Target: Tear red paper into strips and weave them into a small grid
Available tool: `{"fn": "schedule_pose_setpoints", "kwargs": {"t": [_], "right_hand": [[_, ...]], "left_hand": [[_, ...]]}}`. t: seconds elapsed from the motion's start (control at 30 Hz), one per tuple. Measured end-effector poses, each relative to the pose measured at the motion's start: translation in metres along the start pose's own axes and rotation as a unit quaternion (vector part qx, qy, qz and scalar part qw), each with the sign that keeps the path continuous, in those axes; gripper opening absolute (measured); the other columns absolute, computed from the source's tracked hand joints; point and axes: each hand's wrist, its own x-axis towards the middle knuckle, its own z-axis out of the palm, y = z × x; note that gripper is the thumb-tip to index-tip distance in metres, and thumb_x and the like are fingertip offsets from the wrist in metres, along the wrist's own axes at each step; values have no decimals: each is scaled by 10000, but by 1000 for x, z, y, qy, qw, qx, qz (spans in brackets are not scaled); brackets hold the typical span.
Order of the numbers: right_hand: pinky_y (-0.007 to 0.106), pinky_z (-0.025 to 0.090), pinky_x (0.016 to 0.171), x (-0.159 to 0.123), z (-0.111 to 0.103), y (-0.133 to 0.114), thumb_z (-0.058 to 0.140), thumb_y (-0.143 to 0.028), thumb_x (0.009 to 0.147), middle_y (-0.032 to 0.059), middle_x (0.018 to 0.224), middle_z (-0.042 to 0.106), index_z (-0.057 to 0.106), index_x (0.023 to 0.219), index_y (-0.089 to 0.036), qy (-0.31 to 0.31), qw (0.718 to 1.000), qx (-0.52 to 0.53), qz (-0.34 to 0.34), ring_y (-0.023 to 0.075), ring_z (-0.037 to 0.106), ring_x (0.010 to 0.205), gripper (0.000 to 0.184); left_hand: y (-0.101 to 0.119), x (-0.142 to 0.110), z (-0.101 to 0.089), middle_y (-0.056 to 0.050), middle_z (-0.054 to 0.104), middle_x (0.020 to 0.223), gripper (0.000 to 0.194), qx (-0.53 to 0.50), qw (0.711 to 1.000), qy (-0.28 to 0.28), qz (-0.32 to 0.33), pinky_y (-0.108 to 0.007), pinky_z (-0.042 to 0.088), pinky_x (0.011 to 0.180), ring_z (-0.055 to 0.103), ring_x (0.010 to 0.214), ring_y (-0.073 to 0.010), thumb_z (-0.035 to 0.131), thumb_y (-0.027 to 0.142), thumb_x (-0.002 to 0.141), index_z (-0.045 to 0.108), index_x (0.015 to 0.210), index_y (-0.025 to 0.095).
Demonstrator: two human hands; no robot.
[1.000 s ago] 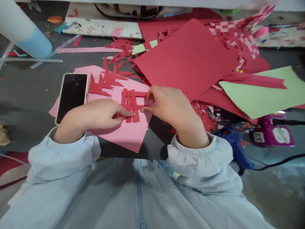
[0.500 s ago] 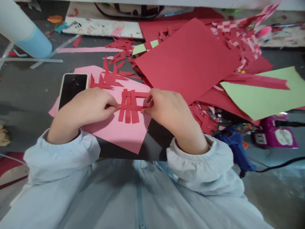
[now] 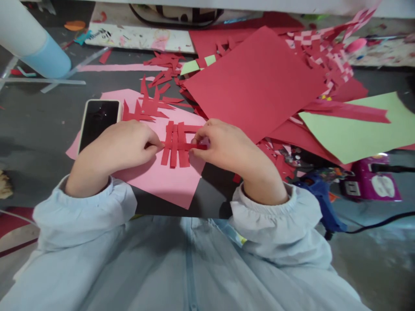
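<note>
A small lattice of red paper strips (image 3: 175,144), crossed over and under each other, lies on a pink paper sheet (image 3: 162,185). At its left edge, my left hand (image 3: 126,144) pinches the end of the lower crosswise strip. My right hand (image 3: 223,142) is at the other end, with thumb and forefinger on either side of the same red paper strip (image 3: 199,147), whose end shows inside the curl of the fingers. Another crosswise strip (image 3: 193,128) lies above it and runs toward my right hand. A jagged red paper cutout (image 3: 149,108) lies at the sheet's upper part.
A phone (image 3: 99,119) lies by my left forearm. Behind are a large red sheet (image 3: 256,82), red scraps (image 3: 165,65) and pink-and-red woven paper (image 3: 333,56). To the right are a green sheet (image 3: 363,134), a blue glue gun (image 3: 324,198) and a purple box (image 3: 372,181). A bottle (image 3: 45,54) stands left.
My right hand's fingers have shifted slightly, and the strip's end now shows between them. My left hand keeps its pinch in about the same place.
</note>
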Motion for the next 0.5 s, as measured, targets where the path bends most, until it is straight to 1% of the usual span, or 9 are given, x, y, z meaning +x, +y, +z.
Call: {"fn": "schedule_pose_setpoints", "kwargs": {"t": [0.1, 0.13, 0.2, 0.23, 0.33, 0.43, 0.5], "right_hand": [[305, 331, 616, 2, -1, 1, 666, -377, 853, 48, 786, 694, 673, 760, -187, -13, 1000, 16, 16, 167, 535, 678, 212], [306, 321, 607, 2, -1, 1, 657, -400, 867, 39, 750, 688, 670, 742, -190, -19, 999, 22, 20, 161, 521, 653, 245], [308, 315, 603, 4, -1, 1, 636, -384, 888, 37, 727, 691, 673, 715, -188, -23, 999, 31, 27, 153, 519, 635, 264], [309, 318, 607, 5, 0, 1, 629, -361, 891, 42, 735, 701, 681, 711, -186, -23, 999, 34, 32, 154, 531, 642, 256], [312, 339, 621, 7, 0, 1, 621, -315, 883, 62, 766, 728, 709, 726, -180, -19, 998, 43, 44, 165, 572, 677, 225], [318, 353, 631, 8, 0, 0, 622, -316, 879, 65, 739, 719, 720, 721, -181, -13, 997, 51, 62, 167, 572, 663, 230], [320, 354, 631, 9, 0, 0, 634, -333, 878, 60, 709, 699, 714, 701, -180, 1, 995, 55, 81, 160, 548, 635, 247]], "left_hand": [[2, -1, -1, -38, 792, 865, 360, 30, 1000, 1, 10, -314, 431, 747, 660, 763, -201, 466, 347, 855, 809, 911, 249], [4, -1, -2, -37, 797, 884, 372, 29, 999, 5, 18, -313, 430, 736, 663, 765, -199, 456, 339, 862, 811, 928, 248], [8, -2, -4, -28, 806, 930, 395, 15, 999, 1, 44, -306, 435, 725, 672, 776, -192, 440, 318, 874, 815, 981, 255], [9, -2, -4, -17, 809, 955, 406, 7, 998, -11, 58, -300, 441, 727, 679, 787, -188, 438, 302, 874, 814, 1025, 269], [11, -2, -2, 15, 804, 1076, 466, -4, 994, -72, 80, -277, 468, 769, 706, 870, -188, 449, 255, 863, 769, 1192, 332], [11, 0, 2, 20, 772, 1211, 522, 3, 991, -116, 63, -267, 481, 837, 714, 987, -196, 446, 230, 865, 710, 1300, 346], [10, 0, 3, 25, 757, 1253, 535, 4, 991, -127, 51, -262, 480, 875, 709, 1045, -194, 438, 221, 869, 692, 1324, 345]]}}
